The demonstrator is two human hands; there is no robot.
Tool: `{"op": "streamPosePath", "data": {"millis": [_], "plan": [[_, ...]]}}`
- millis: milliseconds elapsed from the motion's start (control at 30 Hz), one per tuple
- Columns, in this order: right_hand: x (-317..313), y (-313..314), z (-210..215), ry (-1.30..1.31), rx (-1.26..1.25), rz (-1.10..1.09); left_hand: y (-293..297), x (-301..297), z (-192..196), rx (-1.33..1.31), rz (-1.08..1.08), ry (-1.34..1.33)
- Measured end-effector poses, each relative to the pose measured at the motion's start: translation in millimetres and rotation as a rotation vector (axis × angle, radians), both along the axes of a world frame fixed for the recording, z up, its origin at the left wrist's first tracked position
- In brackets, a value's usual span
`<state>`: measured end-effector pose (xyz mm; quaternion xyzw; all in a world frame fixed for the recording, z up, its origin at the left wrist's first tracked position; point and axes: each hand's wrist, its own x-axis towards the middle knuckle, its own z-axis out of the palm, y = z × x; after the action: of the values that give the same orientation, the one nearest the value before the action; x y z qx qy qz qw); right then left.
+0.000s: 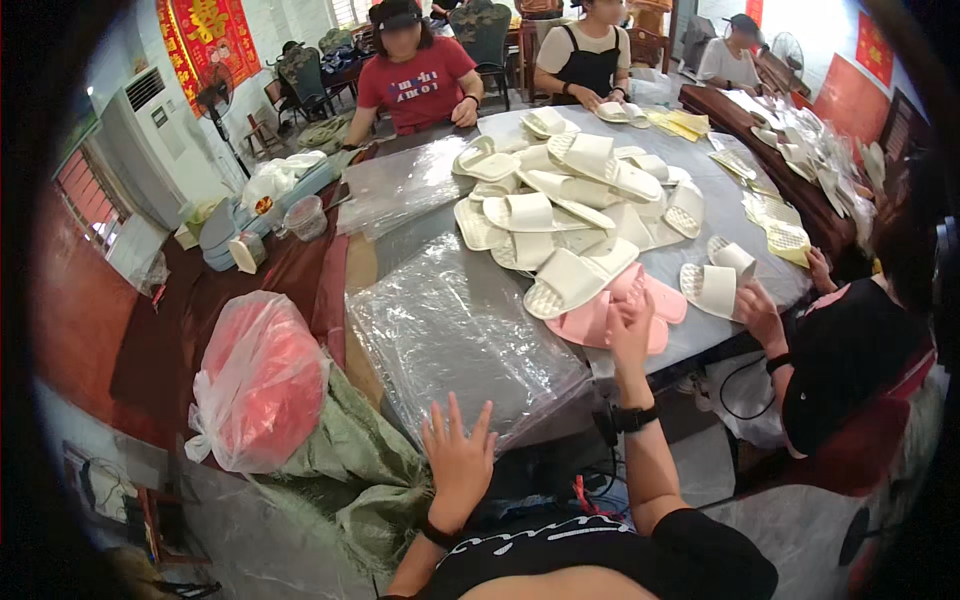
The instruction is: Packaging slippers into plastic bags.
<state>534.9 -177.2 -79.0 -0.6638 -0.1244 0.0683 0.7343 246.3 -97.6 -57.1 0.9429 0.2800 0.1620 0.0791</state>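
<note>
My left hand lies with its fingers spread on the near edge of a stack of clear plastic bags. To the right, my right hand is at the pink slippers, fingers bent around a part of one; its exact grip is partly hidden. A white slipper overlaps the pink ones. Behind it, white slippers are heaped on the grey-covered table.
A co-worker's hand touches white slippers at the right. Across the table are two people, one handling slippers. A clear bag of something pink sits on a green woven sack at left. Yellow packets lie farther back.
</note>
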Motion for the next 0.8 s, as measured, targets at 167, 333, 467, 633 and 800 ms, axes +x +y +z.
{"op": "streamPosePath", "data": {"millis": [167,333,467,633,800], "plan": [[34.7,26.9,-37.9,-0.127,0.169,-0.077,12.2,15.8,-29.6,-0.005,0.105,0.148],[54.9,31.6,-18.5,0.093,-0.004,0.137,15.2,10.9,-44.2,0.058,0.08,0.119],[82.8,26.2,-21.8,-0.313,-0.429,-0.064,14.7,12.3,-45.8,0.056,0.081,0.116],[76.9,4.2,31.4,-0.436,-0.79,-0.419,19.0,7.7,-51.7,0.066,0.083,0.089],[58.4,-11.8,42.3,-0.709,-0.315,-0.517,22.3,8.4,-54.3,0.077,0.069,0.084]]}}
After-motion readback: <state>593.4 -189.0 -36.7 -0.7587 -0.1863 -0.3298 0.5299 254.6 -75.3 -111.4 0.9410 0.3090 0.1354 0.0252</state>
